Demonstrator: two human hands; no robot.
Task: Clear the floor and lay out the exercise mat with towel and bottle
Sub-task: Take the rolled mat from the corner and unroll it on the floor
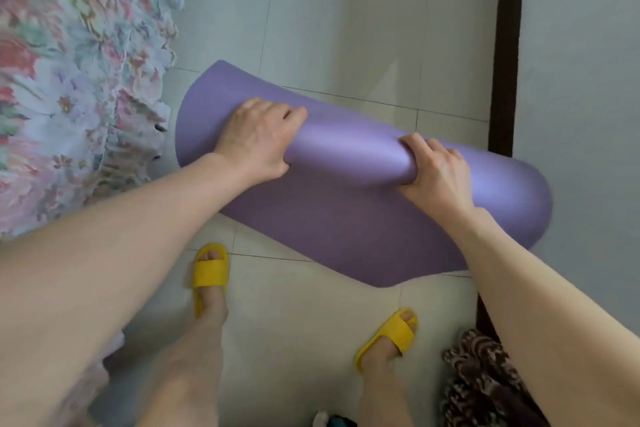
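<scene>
A purple exercise mat (346,232) lies partly unrolled across the pale tiled floor, its flat end toward my feet and its rolled part across the middle of the view. My left hand (256,139) grips the roll near its left end. My right hand (436,170) grips the roll toward its right end, fingers curled over the top. No towel can be made out. A small dark and white object (332,421) shows at the bottom edge, too cut off to identify.
A flowered bedspread (76,80) hangs down along the left side. A dark wooden strip (507,45) and a pale wall panel run down the right. Brown patterned fabric (485,381) sits at the lower right. My feet in yellow slippers (209,274) stand on tiles just behind the mat.
</scene>
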